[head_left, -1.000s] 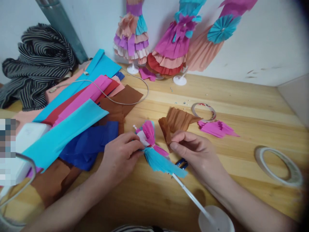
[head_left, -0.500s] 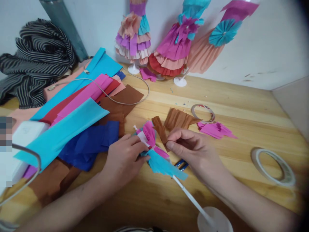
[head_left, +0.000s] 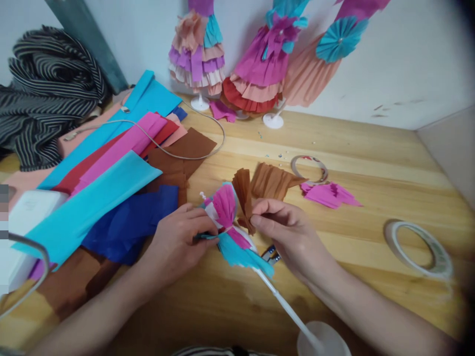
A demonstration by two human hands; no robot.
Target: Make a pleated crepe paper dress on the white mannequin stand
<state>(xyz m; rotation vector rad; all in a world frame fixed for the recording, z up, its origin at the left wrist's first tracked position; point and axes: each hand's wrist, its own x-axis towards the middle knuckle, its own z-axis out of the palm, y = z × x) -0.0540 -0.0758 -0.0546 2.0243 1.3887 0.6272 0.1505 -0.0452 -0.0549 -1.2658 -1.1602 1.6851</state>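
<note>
A small crepe-paper dress [head_left: 226, 205] in pink, white and turquoise lies tilted on a white stand [head_left: 287, 306], its round base towards me. My left hand [head_left: 183, 235] is closed around its left side at the waist, with turquoise paper between thumb and fingers. Between the thumb and forefinger of my right hand [head_left: 287, 230] is the lower end of a pleated strip of brown crepe paper [head_left: 243, 190], its upper end fanned out just right of the dress. A dark blue metallic tool [head_left: 272, 253], partly covered, lies beneath my right hand.
Behind my hands lie a pleated brown piece [head_left: 274, 182], a tape roll [head_left: 309, 169] and pink paper [head_left: 330, 194]. Another tape roll [head_left: 421, 248] is at right. Coloured crepe sheets [head_left: 92, 198] and a cable [head_left: 178, 157] cover the left. Several paper dresses [head_left: 261, 59] stand against the wall.
The brown strip has fanned open at its top and stands more upright in my right hand. The dress has shifted slightly left, along with the whole view.
</note>
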